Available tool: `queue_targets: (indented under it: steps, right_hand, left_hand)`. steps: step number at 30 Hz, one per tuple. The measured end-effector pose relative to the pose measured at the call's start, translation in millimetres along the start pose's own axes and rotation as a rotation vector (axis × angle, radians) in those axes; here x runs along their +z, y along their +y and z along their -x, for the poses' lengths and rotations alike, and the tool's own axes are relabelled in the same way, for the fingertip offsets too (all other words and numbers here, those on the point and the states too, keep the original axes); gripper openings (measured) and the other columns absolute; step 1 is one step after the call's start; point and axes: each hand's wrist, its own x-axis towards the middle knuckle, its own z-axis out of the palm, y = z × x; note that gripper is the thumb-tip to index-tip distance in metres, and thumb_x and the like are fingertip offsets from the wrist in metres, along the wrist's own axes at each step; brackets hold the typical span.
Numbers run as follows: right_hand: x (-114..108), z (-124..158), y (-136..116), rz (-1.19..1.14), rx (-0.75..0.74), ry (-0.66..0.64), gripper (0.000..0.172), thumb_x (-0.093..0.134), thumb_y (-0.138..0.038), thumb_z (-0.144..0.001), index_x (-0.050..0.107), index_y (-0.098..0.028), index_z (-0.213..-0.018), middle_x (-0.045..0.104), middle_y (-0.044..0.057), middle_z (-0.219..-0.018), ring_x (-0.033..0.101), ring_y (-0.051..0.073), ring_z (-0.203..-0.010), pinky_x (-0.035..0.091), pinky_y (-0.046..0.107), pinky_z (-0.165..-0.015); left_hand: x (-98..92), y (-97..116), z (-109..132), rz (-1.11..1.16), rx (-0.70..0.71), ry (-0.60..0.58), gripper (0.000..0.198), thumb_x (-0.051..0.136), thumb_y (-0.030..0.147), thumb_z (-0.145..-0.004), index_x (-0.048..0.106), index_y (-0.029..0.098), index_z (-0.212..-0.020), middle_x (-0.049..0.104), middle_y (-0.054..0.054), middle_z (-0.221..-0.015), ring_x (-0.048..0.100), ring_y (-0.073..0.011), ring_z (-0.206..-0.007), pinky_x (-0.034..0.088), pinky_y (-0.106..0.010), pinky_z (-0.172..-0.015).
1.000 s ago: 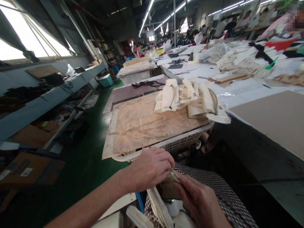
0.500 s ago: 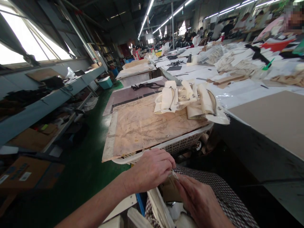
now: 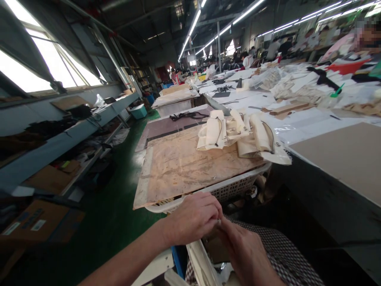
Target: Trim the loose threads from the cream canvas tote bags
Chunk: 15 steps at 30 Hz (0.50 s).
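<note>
My left hand (image 3: 195,217) and my right hand (image 3: 245,246) meet above my lap, fingers closed in a pinch on a cream fabric piece (image 3: 201,260). Only a small pale edge of it shows between the fingertips; the rest hangs below, partly hidden by my hands. Checkered cloth (image 3: 282,254) covers my lap. In front of me a worn wooden board (image 3: 178,165) rests on a white plastic basket (image 3: 235,184). Cream fabric pieces with dark cords (image 3: 216,129) lie on the board's far right part.
A long table (image 3: 309,123) with papers, fabric and plastic runs along the right. Shelving (image 3: 59,139) with dark items lines the left wall, with a cardboard box (image 3: 38,222) below. People sit far back.
The view has tilted up slightly, so the surroundings appear lower and a little to the right. My hands have come closer together, and less of the fabric shows between them.
</note>
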Motion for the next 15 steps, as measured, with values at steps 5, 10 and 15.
queue_targets:
  steps: [5,10,15]
  right_hand:
    - [-5.2,2.0,6.5,-0.345,0.165,0.054,0.008,0.052,-0.027,-0.093,0.053,-0.026,-0.100,0.070,-0.003,-0.082,0.070,0.013,-0.068,0.053,0.018,-0.059]
    - [-6.1,2.5,10.0,-0.251,0.072,0.179,0.003,0.052,-0.023,-0.092,0.055,-0.024,-0.091,0.062,0.001,-0.087,0.064,0.012,-0.070,0.050,0.019,-0.059]
    - [-6.5,1.6,11.4,-0.083,-0.013,0.208,0.011,0.049,-0.019,-0.093,0.058,-0.023,-0.089,0.059,0.003,-0.090,0.061,0.012,-0.072,0.047,0.019,-0.059]
  left_hand:
    - [0.9,-2.4,5.1,0.078,0.061,0.064,0.013,0.053,0.010,-0.088,0.061,0.016,-0.080,0.067,-0.005,-0.103,0.061,-0.0167,-0.093,0.046,-0.030,-0.087]
    - [1.0,-4.1,3.5,0.095,0.092,0.072,0.015,0.052,0.008,-0.087,0.062,0.016,-0.081,0.066,-0.005,-0.105,0.061,-0.0168,-0.096,0.047,-0.030,-0.088]
    - [-0.8,-5.3,1.7,0.065,0.055,0.041,0.015,0.052,0.010,-0.090,0.063,0.016,-0.081,0.065,-0.006,-0.109,0.061,-0.0178,-0.099,0.048,-0.030,-0.090]
